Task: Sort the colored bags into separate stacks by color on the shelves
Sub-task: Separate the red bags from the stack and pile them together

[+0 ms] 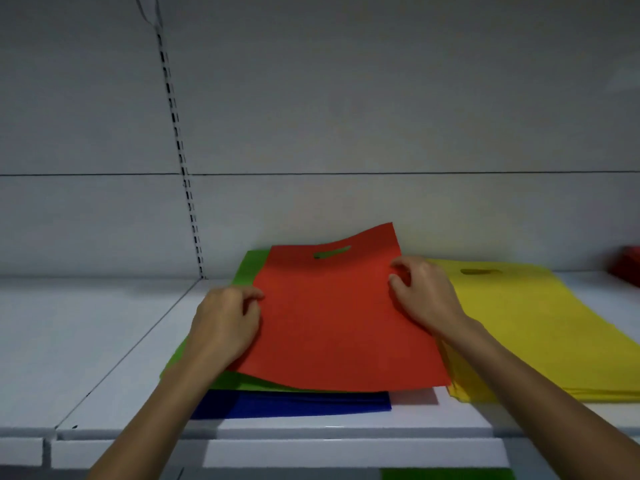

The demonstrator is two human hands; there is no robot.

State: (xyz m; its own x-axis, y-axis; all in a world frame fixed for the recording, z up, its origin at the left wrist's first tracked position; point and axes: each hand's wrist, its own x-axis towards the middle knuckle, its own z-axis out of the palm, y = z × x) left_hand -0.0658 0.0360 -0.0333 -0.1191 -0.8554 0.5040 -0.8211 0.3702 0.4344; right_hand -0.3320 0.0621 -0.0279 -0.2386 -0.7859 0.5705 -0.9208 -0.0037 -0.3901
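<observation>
At middle of shelf (104, 341), near back edge: red bag (339, 317) tops mixed pile, green bag (247, 268) + blue bag (294, 405) under. L hand (225, 323) pinches its left side, R hand (424, 296) its right, prob. to lift it flat w/o dragging others. Yellow stack (540, 334) just beside, rightward.

Bare forearms showed at lower left and lower right; left hand (225, 323) and right hand (424, 296) bare, fingernails short.

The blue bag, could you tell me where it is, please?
In the head view, the blue bag lies under the green bag, left of the yellow stack.
</observation>
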